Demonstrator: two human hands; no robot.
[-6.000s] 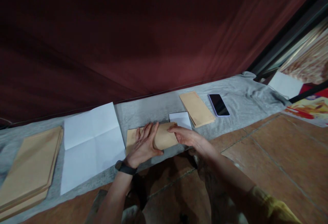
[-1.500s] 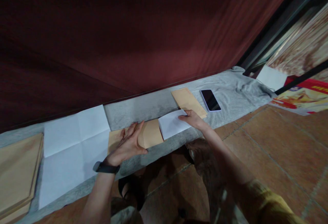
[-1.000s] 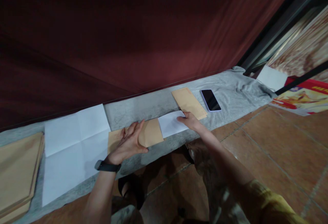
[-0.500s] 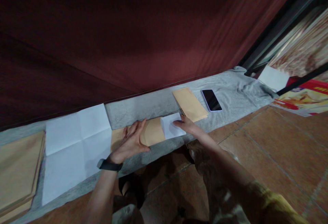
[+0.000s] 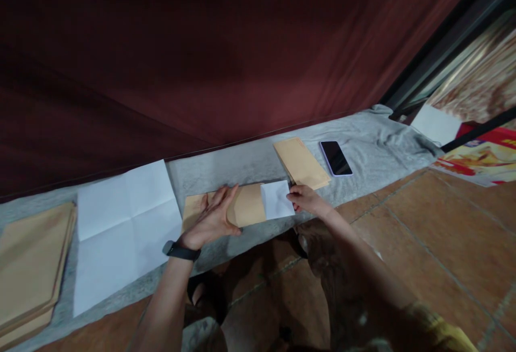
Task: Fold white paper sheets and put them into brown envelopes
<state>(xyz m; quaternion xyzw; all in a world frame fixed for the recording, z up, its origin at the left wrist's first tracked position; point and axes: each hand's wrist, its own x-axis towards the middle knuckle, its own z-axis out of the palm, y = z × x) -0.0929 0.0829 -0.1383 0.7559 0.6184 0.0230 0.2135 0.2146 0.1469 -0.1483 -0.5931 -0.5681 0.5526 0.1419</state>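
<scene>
A brown paper envelope (image 5: 249,205) lies lengthwise on the grey cloth, with a folded white sheet of paper (image 5: 276,200) sticking out of its right end. Spread across the envelope's left half, my left hand (image 5: 215,215) presses it down with fingers apart; a dark band circles that wrist. My right hand (image 5: 306,200) is closed in a pinch on the right edge of the folded sheet. How much of the sheet sits inside the envelope is hidden. To the left lies an unfolded white sheet with crossing creases (image 5: 129,234).
At the far left is a stack of large brown envelopes (image 5: 32,260). Smaller brown envelopes (image 5: 302,163) and a phone (image 5: 336,158) rest behind my right hand. The narrow grey cloth-covered ledge (image 5: 374,142) runs along a dark red curtain (image 5: 242,62), above a tiled floor (image 5: 443,234).
My right hand has shifted from on top of the folded sheet to its right edge. My left hand stays spread on the envelope. The view has moved slightly.
</scene>
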